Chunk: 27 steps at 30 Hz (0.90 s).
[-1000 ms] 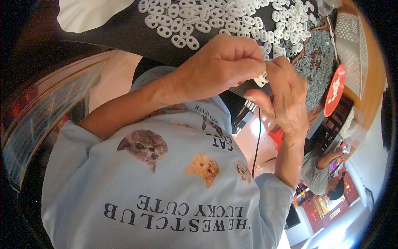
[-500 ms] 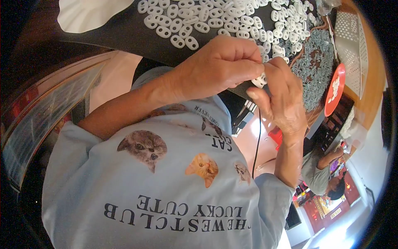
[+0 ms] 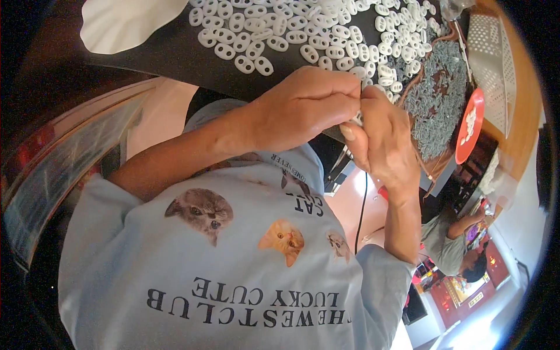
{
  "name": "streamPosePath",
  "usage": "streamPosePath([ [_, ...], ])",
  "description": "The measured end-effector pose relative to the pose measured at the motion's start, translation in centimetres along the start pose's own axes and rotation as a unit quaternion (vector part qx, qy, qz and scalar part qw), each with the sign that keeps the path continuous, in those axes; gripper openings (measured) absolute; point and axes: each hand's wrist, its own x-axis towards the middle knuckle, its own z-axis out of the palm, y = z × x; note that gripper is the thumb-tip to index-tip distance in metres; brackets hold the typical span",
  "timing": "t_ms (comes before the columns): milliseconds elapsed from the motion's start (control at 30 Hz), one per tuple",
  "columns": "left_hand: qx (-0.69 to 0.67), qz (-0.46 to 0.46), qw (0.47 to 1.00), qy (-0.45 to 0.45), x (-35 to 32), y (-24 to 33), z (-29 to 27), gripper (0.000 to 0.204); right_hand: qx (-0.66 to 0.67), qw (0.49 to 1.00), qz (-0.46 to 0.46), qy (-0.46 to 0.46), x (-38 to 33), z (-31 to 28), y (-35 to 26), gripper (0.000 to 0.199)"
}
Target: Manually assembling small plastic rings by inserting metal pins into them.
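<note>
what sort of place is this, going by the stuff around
Probably a home or small workshop used for handwork: white two-holed pieces lie strewn across a dark tabletop, a heap of small grey parts sits close by, and a red dish holds white bits.

Wore pale blue shirt (image 3: 233,262), loose and creased, below my grip. Left hand (image 3: 309,106) and right hand (image 3: 386,139) were bare, forearms (image 3: 186,149) too. Left sleeve (image 3: 106,204), short and wide, ended down and left of grip; right sleeve (image 3: 382,273) ended below it, slightly right. Grey cat face (image 3: 201,211) was printed down-left of grip, orange cat face (image 3: 283,238) nearer, smaller cat face (image 3: 338,245) almost directly below. Bold black lettering (image 3: 258,318) ran upside down farthest from grip; smaller black letters (image 3: 308,205) sat closer.
</note>
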Motion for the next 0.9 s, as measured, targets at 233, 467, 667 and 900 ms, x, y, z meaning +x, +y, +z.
streamPosePath([
  [233, 0.047, 0.007, 0.999, 0.014, 0.1, 0.2, 0.2, 0.022, 0.017, 0.992, -0.085, 0.087, 1.0, 1.1, 0.9, 0.026],
  [467, 0.025, -0.031, 0.999, 0.025, -0.2, 0.9, 0.4, 0.02, 0.037, 0.989, -0.094, 0.105, 1.0, 1.7, 1.4, 0.025],
  [667, 0.06, 0.035, 0.997, 0.029, -0.3, -0.1, 0.5, 0.019, 0.134, 0.988, -0.034, 0.076, 0.0, 0.2, 1.6, 0.025],
  [900, 0.059, 0.018, 0.997, 0.035, -0.3, 0.1, 0.5, 0.018, 0.303, 0.942, 0.125, 0.07, -0.1, -0.6, 0.5, 0.021],
])
